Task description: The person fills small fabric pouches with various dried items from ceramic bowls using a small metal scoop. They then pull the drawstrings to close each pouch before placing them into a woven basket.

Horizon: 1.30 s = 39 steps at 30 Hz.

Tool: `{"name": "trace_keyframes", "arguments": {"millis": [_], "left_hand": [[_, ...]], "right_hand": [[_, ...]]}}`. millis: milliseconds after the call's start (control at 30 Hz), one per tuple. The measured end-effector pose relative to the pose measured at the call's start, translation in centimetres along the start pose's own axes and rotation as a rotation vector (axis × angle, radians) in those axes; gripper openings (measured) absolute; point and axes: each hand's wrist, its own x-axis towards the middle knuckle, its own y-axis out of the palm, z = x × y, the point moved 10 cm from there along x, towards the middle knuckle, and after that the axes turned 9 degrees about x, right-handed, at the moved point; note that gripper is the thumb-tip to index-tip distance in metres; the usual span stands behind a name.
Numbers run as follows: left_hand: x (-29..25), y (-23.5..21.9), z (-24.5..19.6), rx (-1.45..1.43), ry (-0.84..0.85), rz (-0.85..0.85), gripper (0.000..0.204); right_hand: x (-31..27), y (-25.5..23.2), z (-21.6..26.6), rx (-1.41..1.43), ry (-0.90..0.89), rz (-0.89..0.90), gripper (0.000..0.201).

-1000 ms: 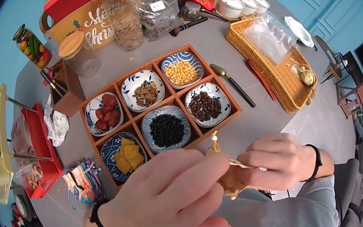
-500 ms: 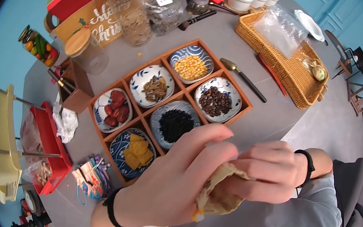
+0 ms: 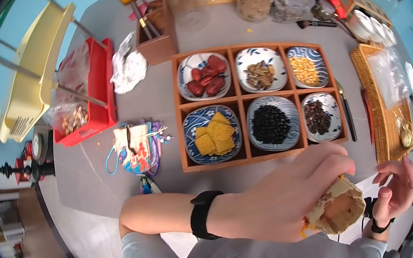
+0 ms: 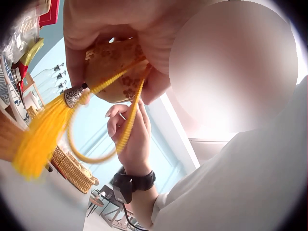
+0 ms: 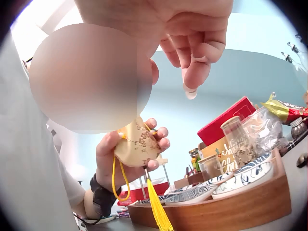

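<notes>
My left hand [image 3: 285,197] grips a cream drawstring pouch [image 3: 316,216] printed with small brown flowers. The pouch's mouth gapes upward in the head view. From it hang a looped yellow cord [image 4: 126,137] and a yellow tassel [image 4: 41,139] with a patterned silver cap. To the right of the pouch and apart from it, my right hand [image 3: 399,189] is held in the air, its fingers loosely bent around nothing. Beyond the hands lies a divided wooden box [image 3: 274,157] of patterned bowls holding red dates [image 3: 207,76], yellow crackers [image 3: 215,135], black beans [image 3: 270,124] and corn kernels [image 3: 305,71].
A wicker basket [image 3: 390,148] with plastic bags stands at the right, with a dark-handled spoon [image 3: 348,117] between it and the box. On the left are several small pouches [image 3: 135,147], a red bin [image 3: 109,111] and crumpled white paper [image 3: 128,68]. Lidded jars [image 3: 189,10] line the back.
My right hand has let go of the pouch and drawn away to the right. The left hand keeps its hold, the pouch's mouth now wider. The head view has swung left.
</notes>
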Motion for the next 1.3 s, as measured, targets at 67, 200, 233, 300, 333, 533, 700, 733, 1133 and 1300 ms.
{"name": "trace_keyframes", "arguments": {"millis": [67, 200, 233, 300, 333, 533, 700, 733, 1133, 1300], "left_hand": [[-0.8, 1.0, 0.4, -0.026, -0.033, 0.043, 0.06], [-1.9, 2.7, 1.0, -0.048, -0.086, 0.143, 0.065], [-2.0, 3.1, 1.1, -0.061, -0.112, 0.19, 0.065], [-2.2, 2.4, 1.3, -0.015, -0.151, 0.196, 0.068], [-2.4, 2.0, 1.3, 0.0, -0.159, 0.209, 0.069], [-2.6, 0.3, 1.2, 0.067, -0.176, 0.086, 0.062], [-3.4, 0.9, 3.0, 0.082, -0.224, 0.128, 0.065], [-3.6, 0.9, 3.3, 0.092, -0.233, 0.133, 0.066], [-2.1, -3.4, 2.3, 0.075, -0.215, 0.009, 0.089], [-1.9, -5.1, 1.4, 0.178, -0.238, -0.005, 0.096]], "right_hand": [[0.0, -0.1, -0.9, -0.025, 0.021, -0.013, 0.066], [0.0, -0.1, -3.1, -0.004, 0.064, 0.018, 0.05], [0.2, 0.3, -3.8, -0.039, 0.098, 0.038, 0.046], [0.5, 0.6, -5.1, -0.124, 0.168, 0.069, 0.038], [1.1, 1.1, -5.7, -0.155, 0.233, 0.086, 0.029], [4.1, 3.4, -8.9, -0.322, 0.266, 0.227, 0.032], [5.0, 4.6, -10.5, -0.475, 0.264, 0.304, 0.041], [4.9, 4.6, -11.0, -0.483, 0.288, 0.316, 0.042], [4.0, 5.6, -15.9, -0.613, 0.359, 0.464, 0.022], [5.6, 2.0, -14.6, -0.59, 0.379, 0.26, 0.016]]}}
